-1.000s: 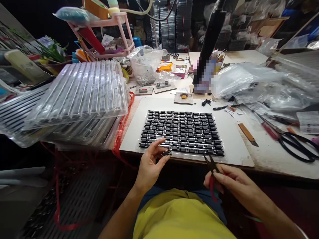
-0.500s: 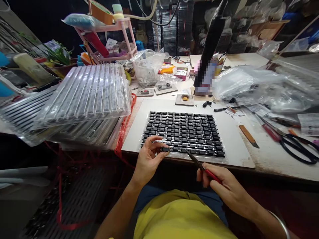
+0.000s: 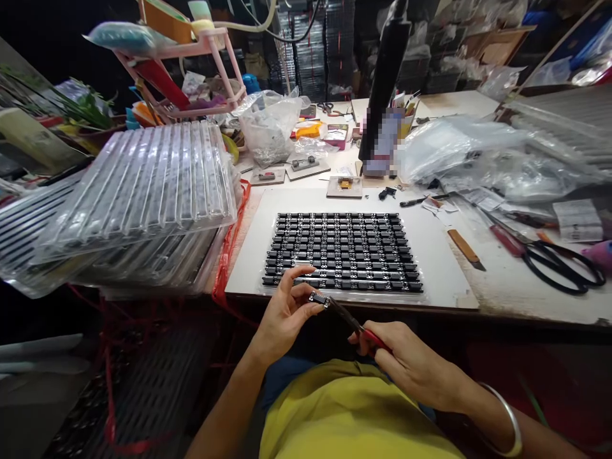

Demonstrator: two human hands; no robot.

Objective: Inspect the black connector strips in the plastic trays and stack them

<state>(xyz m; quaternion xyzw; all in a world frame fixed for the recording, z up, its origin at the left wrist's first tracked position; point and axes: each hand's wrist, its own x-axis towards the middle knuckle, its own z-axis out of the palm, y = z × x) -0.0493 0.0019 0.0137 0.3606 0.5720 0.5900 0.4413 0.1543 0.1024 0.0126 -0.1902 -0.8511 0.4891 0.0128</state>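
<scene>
Left hand pinches chip; cutters point up-left at it

The tray of parts lies on the board, stacked trays left, scissors right.

Right hand moves left and inward from a second ago; its red-handled cutters swing from upright to slanting left, tips now at the small black part. Left hand drops slightly off the tray's near edge, part now held below it. Camera view shifts a bit.
</scene>
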